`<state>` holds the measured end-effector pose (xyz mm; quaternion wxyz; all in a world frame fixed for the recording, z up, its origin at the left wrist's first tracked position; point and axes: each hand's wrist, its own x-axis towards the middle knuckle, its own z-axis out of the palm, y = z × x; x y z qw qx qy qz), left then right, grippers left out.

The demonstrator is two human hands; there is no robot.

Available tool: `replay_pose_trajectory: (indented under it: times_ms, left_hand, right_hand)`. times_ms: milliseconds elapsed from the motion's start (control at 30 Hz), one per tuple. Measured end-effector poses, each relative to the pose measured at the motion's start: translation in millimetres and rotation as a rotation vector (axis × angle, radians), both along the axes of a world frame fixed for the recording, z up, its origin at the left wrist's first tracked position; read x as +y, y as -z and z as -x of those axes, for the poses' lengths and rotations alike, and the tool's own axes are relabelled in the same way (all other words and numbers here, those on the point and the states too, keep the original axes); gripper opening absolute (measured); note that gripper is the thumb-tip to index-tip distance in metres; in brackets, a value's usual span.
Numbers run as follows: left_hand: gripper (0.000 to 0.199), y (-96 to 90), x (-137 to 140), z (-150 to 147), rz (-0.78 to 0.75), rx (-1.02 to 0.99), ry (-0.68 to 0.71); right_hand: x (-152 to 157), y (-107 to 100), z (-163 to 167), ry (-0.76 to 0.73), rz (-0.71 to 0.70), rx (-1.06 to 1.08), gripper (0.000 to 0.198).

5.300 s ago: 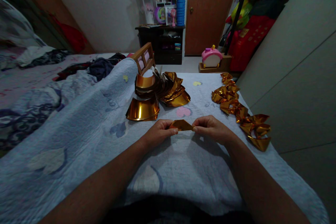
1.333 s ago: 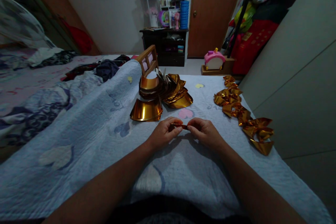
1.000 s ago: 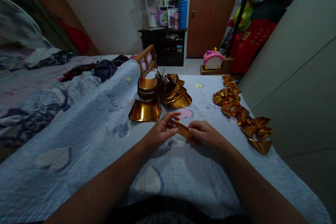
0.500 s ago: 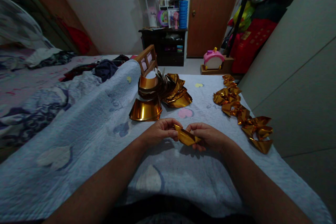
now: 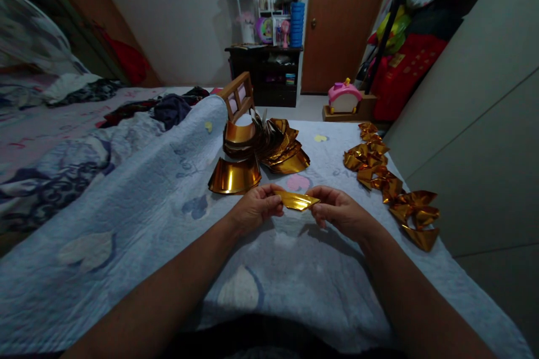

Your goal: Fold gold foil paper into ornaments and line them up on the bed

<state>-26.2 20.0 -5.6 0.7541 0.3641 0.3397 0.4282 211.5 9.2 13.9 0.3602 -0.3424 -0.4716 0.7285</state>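
Note:
A folded piece of gold foil paper (image 5: pixel 298 201) spans the gap between my two hands, just above the bedspread. My left hand (image 5: pixel 260 206) pinches its left end between thumb and fingers. Its right tip is gripped by my right hand (image 5: pixel 334 206), the thumb below and the fingers behind. Beyond my left hand lie a curved stack of gold foil sheets (image 5: pixel 234 175) and a larger fanned pile of gold foil sheets (image 5: pixel 288 158). A row of folded gold foil ingots (image 5: pixel 373 171) runs along the right side.
A pale blue bedspread (image 5: pixel 168 275) with heart shapes lies under everything. A small wooden rail (image 5: pixel 239 92) stands behind the sheets. Past the far edge are a pink toy (image 5: pixel 344 97) and a dark cabinet (image 5: pixel 269 87). A pale panel (image 5: pixel 475 140) rises at right.
The foil piece has turned from slanting down to the right to nearly level, and it has risen slightly. My hands have moved a little farther apart. The camera has shifted slightly.

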Motion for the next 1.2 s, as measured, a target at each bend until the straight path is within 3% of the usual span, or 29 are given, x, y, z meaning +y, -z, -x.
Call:
replay_pose_trajectory:
  times_ms: [300, 667, 1200]
  left_hand:
    - [0.043, -1.6, -3.5, -1.0, -0.053, 0.036, 0.037]
    - [0.04, 1.6, -3.8, 0.8, -0.121, 0.026, 0.103]
    - [0.041, 1.7, -3.8, -0.4, -0.116, 0.061, 0.117]
  right_hand:
    - [3.3, 7.2, -2.5, 0.057, 0.027, -0.049, 0.039]
    - [-0.1, 8.9, -0.8, -0.035, 0.017, 0.034, 0.035]
    - [2.9, 16.3, -2.1, -0.044, 0.064, 0.085, 0.032]
